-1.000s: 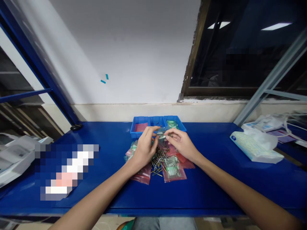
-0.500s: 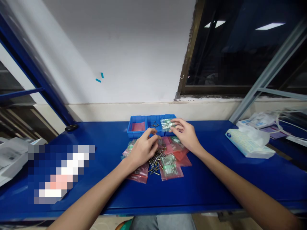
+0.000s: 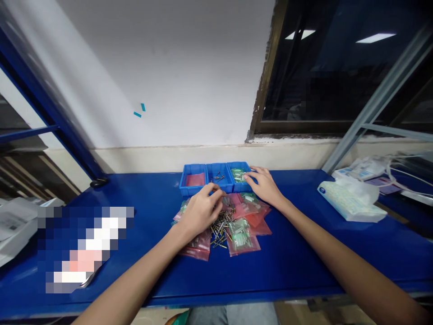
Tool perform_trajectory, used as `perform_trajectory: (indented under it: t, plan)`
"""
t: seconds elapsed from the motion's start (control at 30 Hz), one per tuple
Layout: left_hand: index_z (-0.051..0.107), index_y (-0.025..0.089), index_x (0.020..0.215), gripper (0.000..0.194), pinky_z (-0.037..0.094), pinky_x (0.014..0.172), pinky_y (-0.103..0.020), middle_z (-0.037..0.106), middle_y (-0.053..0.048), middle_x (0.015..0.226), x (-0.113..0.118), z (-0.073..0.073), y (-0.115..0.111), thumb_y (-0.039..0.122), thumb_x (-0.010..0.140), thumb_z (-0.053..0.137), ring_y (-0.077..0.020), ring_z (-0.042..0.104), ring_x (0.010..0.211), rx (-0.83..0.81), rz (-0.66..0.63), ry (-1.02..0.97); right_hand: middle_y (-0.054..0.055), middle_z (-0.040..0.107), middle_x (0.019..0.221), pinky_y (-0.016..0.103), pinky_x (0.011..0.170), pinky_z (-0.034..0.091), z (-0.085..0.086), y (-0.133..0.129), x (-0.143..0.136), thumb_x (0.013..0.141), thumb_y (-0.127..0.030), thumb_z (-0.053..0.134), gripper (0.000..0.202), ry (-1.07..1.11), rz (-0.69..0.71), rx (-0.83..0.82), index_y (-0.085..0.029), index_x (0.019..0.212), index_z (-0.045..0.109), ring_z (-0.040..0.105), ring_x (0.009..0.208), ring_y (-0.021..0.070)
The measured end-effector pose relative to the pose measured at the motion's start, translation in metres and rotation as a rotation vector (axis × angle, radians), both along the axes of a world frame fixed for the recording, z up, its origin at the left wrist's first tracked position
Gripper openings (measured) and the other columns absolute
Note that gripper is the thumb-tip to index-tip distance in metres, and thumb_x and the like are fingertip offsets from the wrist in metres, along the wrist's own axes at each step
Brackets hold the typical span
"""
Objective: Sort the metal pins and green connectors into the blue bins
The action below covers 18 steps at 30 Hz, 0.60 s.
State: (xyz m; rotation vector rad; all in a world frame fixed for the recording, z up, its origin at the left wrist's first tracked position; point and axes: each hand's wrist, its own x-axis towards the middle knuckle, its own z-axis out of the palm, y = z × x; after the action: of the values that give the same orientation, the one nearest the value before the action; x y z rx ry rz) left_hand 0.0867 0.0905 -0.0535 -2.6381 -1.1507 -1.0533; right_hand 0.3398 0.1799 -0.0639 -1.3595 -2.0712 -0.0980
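My left hand (image 3: 203, 204) hovers over a pile of small thin metal pins with gold-coloured ends (image 3: 220, 230). Its fingers are curled and pressed together; anything between them is hidden. At the right-hand blue bin (image 3: 239, 186), my right hand (image 3: 265, 186) has its fingers apart by the bin's right wall. A clear packet with green contents (image 3: 238, 174) lies inside that bin. The middle blue bin (image 3: 219, 187) holds a few pins, and the left blue bin (image 3: 192, 190) holds pink bags (image 3: 195, 179). Around the pile lie several pink zip bags (image 3: 252, 243) with small packets in them.
A tissue box (image 3: 352, 205) stands on the blue table (image 3: 287, 266) at the right, near papers and cables. White boxes (image 3: 16, 221) are at the far left, beside a blurred-out patch. A wall with a window rises behind.
My right hand has lowered the green packet into the right-hand bin and let it go, its fingers now at the bin's right side. My left hand has stayed over the pile.
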Motion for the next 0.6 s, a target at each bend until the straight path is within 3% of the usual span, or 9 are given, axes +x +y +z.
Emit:
perform_trajectory:
  t: [0.17, 0.3, 0.4, 0.47, 0.53, 0.6]
  plan:
    - [0.06, 0.016, 0.109, 0.021, 0.056, 0.08, -0.036, 0.061, -0.01, 0.106, -0.001, 0.005, 0.001, 0.014, 0.095, 0.044, -0.0193, 0.063, 0.09, -0.019, 0.034, 0.008, 0.012, 0.048, 0.148, 0.061, 0.105, 0.035, -0.004, -0.001, -0.001, 0.098, -0.053, 0.043, 0.045, -0.069, 0.016, -0.043, -0.027, 0.122, 0.069, 0.038, 0.137, 0.0389]
    - [0.061, 0.016, 0.11, 0.022, 0.055, 0.08, -0.036, 0.061, -0.01, 0.109, -0.003, 0.006, 0.003, 0.016, 0.096, 0.044, -0.0201, 0.063, 0.092, -0.002, 0.061, 0.036, 0.014, 0.046, 0.149, 0.061, 0.106, 0.035, -0.002, -0.003, 0.0, 0.097, -0.053, 0.043, 0.047, -0.061, 0.021, -0.033, -0.024, 0.128, 0.064, 0.037, 0.138, 0.0397]
    - [0.063, 0.017, 0.11, 0.022, 0.054, 0.076, -0.033, 0.064, -0.009, 0.105, -0.008, 0.01, 0.005, 0.017, 0.096, 0.045, -0.0198, 0.064, 0.09, 0.017, 0.089, 0.046, 0.017, 0.057, 0.134, 0.055, 0.106, 0.038, 0.007, -0.015, -0.005, 0.096, -0.043, 0.049, 0.038, 0.001, 0.058, 0.081, -0.019, 0.12, 0.067, 0.045, 0.129, 0.0355]
    - [0.064, 0.018, 0.109, 0.022, 0.052, 0.068, -0.031, 0.067, -0.007, 0.095, -0.014, 0.013, 0.007, 0.018, 0.096, 0.046, -0.0173, 0.064, 0.078, 0.015, 0.105, 0.049, 0.014, 0.064, 0.117, 0.05, 0.102, 0.041, 0.015, -0.028, -0.013, 0.095, -0.034, 0.051, 0.028, 0.066, 0.117, 0.131, -0.019, 0.11, 0.069, 0.053, 0.117, 0.0315]
    - [0.064, 0.019, 0.11, 0.022, 0.049, 0.061, -0.029, 0.07, -0.004, 0.087, -0.021, 0.017, 0.01, 0.021, 0.097, 0.047, -0.0141, 0.061, 0.063, 0.019, 0.126, 0.04, 0.009, 0.067, 0.103, 0.046, 0.095, 0.044, 0.019, -0.043, -0.026, 0.095, -0.027, 0.049, 0.022, 0.12, 0.214, 0.097, -0.021, 0.102, 0.069, 0.058, 0.104, 0.0269]
    - [0.064, 0.019, 0.111, 0.022, 0.049, 0.061, -0.028, 0.071, -0.005, 0.089, -0.026, 0.02, 0.012, 0.023, 0.097, 0.047, -0.0131, 0.06, 0.061, 0.046, 0.138, 0.016, 0.006, 0.068, 0.099, 0.042, 0.092, 0.045, 0.019, -0.057, -0.039, 0.095, -0.023, 0.049, 0.019, 0.105, 0.34, 0.011, -0.022, 0.1, 0.068, 0.059, 0.099, 0.024]
